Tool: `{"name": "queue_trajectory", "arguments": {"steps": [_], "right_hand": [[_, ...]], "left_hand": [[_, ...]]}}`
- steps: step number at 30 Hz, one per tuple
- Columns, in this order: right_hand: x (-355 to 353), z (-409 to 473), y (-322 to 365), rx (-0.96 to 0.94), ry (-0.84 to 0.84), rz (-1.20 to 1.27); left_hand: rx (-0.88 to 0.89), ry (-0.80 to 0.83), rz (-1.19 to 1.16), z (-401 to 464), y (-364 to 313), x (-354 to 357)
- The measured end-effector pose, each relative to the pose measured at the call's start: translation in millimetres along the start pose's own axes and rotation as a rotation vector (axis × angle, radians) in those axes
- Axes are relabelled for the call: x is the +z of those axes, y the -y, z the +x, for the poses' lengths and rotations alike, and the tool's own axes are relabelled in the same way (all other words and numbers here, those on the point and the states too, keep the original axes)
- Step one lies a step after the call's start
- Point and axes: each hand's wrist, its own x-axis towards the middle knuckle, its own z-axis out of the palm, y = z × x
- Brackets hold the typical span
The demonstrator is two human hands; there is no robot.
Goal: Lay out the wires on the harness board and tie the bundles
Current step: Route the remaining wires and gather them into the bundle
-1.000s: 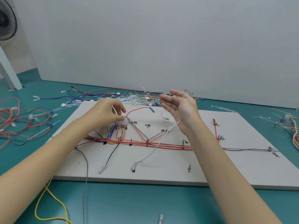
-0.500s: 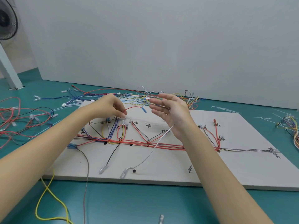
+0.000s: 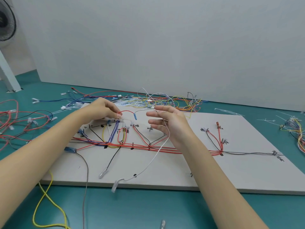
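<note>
Item: flat off-white rectangular harness board (image 3: 231, 176), lying on the teal table (image 3: 148, 212), marked with black handwritten labels and route lines.

Laid wires: a run of thin red insulated wires (image 3: 165, 148) along the board's long axis, branching up to labelled points; blue-violet wires (image 3: 113, 134) rising from the run at left; a yellow loop beside them. A dark wire leads right to a terminal near the board's edge. No tie can be made out on the run.

Left hand (image 3: 100, 111): fingers curled, thumb and forefinger pinching one end of a short red wire (image 3: 127, 111) with a blue terminal at its free end, held just above the upper-left labels, probably to seat it at its marked point.

Right hand (image 3: 166, 123): fingers spread and loosely bent, palm turned left. A thin white wire (image 3: 148, 162) passes along the palm and trails down to a clear connector hanging off the near board edge. Whether the fingers pinch its upper end cannot be told; it seems lifted to keep clear of the laid run.

Stock: a tangle of spare coloured wires (image 3: 165, 101) behind the board's far edge; more loose wires on the table at left and right.

Status, as judged: laying out in hand, tying outstanding.
</note>
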Motion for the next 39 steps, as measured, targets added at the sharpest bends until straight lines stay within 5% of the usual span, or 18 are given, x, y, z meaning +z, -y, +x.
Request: {"name": "queue_trajectory", "arguments": {"steps": [18,24,39], "right_hand": [[-4.9,-3.1,-6.0,0.013,0.015,-0.011],[-6.5,-7.3,-7.6,0.041,0.024,-0.018],[-0.3,-18.6,-8.9,0.113,0.099,-0.151]], "left_hand": [[0.198,-0.238,0.138,-16.7,7.3,8.9],[0.131,-0.186,0.001,-17.3,12.8,5.0],[0.158,-0.132,0.261,-22.1,12.9,-1.4]]}}
